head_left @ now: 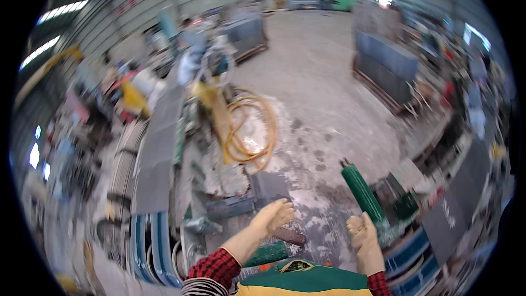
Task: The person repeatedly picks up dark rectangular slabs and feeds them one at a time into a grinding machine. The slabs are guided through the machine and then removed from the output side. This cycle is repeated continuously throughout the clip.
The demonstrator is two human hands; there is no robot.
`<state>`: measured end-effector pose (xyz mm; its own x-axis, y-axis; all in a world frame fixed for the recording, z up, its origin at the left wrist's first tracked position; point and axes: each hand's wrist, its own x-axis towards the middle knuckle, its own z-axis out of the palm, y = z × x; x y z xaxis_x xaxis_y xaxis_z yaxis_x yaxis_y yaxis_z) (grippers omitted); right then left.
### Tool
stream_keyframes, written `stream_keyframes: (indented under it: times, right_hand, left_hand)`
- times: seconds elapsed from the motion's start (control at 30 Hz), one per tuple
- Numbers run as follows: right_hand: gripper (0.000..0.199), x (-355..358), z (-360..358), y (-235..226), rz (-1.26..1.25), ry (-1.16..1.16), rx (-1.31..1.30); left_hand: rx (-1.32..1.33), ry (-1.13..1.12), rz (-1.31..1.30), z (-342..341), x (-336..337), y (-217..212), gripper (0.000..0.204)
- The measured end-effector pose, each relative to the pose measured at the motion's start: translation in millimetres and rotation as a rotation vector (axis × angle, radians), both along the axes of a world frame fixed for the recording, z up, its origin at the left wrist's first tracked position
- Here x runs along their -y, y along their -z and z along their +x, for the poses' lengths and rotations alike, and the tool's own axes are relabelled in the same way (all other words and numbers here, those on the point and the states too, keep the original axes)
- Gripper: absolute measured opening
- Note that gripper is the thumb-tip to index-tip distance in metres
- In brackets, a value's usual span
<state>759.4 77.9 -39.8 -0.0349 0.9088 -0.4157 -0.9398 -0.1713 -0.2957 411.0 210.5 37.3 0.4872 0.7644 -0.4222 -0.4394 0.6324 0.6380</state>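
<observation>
My left hand (271, 216), in a cream glove, reaches in front of me below a red-and-black checked sleeve. Its fingers are stretched to the right, slightly bent, and hold nothing I can see. Just under it lie a dark brown block (290, 236) and part of a green cylinder (267, 254). My right hand (363, 233), gloved alike, is raised with its fingers curled in, and nothing shows in it. Beyond it a long green cylinder (362, 192) slants away from me; the hand appears apart from it.
On my left, a grey slab (156, 170) lies along a roller line with blue belts (161, 246). Another slab (452, 214) rests over blue belts (408, 252) on my right. A coiled yellow hose (271, 131) lies ahead on the wet floor. Slab stacks (383, 68) stand farther off.
</observation>
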Motion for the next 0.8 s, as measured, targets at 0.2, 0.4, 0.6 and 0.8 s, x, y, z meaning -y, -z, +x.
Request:
stream_keyframes:
  times: [0.2, 0.4, 0.6, 0.8]
  right_hand:
    - [0.049, -68.4, -124.3, 3.8, -0.193, -0.175, 0.277]
    - [0.046, -102.2, -203.2, 11.4, -0.281, -0.111, 0.363]
    - [0.04, -107.2, -217.4, 79.5, -0.325, -0.345, 0.464]
    - [0.036, -112.5, -229.4, 116.6, -0.382, -0.713, 0.45]
  left_hand:
    - [-0.321, -0.574, 0.248, -223.2, -17.6, 13.3, 0.053]
    - [-1.565, -0.761, 0.682, -435.2, 18.6, 63.2, 0.054]
    - [-2.122, -0.467, 0.617, -442.7, 46.4, 52.6, 0.059]
    - [-2.067, -0.531, 0.68, -437.7, 50.4, 44.7, 0.057]
